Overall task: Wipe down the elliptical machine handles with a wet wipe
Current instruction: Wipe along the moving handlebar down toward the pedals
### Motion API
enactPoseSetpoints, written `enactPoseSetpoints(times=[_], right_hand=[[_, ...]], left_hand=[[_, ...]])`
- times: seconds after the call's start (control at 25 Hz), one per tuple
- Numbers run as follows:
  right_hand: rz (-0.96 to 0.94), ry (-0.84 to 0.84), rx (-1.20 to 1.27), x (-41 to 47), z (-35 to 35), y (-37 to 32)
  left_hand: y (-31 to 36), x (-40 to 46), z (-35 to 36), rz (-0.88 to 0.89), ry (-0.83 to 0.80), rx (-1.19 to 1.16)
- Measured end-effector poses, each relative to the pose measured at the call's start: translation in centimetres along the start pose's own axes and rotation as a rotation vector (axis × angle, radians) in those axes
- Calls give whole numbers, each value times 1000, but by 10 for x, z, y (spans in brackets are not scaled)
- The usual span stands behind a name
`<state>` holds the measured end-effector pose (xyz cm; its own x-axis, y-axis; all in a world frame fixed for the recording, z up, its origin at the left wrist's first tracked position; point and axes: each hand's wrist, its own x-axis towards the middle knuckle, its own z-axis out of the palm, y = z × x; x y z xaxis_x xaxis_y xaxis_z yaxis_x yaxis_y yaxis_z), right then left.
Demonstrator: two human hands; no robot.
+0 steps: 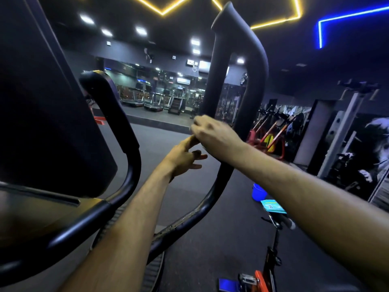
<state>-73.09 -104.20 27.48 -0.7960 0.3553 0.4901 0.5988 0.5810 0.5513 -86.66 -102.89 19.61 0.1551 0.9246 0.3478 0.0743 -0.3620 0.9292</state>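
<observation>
Head view: curved matte-black padded handle [219,85], both hands.

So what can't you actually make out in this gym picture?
- Wet wipe: only a pale sliver shows at the blurred right hand; head view, fingers cover it.
- Left hand: its fingertip contact is hidden behind the right hand.
- Tall black padded elliptical handle: wet or dry is lost in the dim light.
- Teal packet on the floor: print too small.
- Blue plastic bucket: the forearm cuts it off.
</observation>
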Motion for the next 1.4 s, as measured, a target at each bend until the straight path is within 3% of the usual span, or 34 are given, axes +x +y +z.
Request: enactPoseSetpoints(times=[0.12, 0.2, 0.36, 0.44, 0.72, 0.96, 1.08, 1.24, 1.4], right_hand=[[-10, 69, 114, -23, 33, 10], [41, 240, 289, -40, 38, 12], [481, 776, 427, -37, 17, 14], [597, 878, 445, -18, 10, 12], [618, 601, 445, -42, 55, -22], [602, 88, 153, -53, 24, -8], [588, 204, 180, -31, 10, 5], [703, 107, 216, -37, 33, -16], [650, 103, 53, -66, 40, -24]], left_hand=[[-7, -6, 6, -2, -27, -17], [-13, -8, 11, 12, -39, -61], [-18, -3, 14, 9, -18, -97], [-19, -4, 15, 3, -15, -111], [-19, -11, 21, 38, -8, -131], [-25, -10, 24, 39, 2, -173], [-25, -8, 23, 39, 2, -195], [-28, -8, 24, 42, 12, -212], [-26, -11, 26, 46, 7, -199]])
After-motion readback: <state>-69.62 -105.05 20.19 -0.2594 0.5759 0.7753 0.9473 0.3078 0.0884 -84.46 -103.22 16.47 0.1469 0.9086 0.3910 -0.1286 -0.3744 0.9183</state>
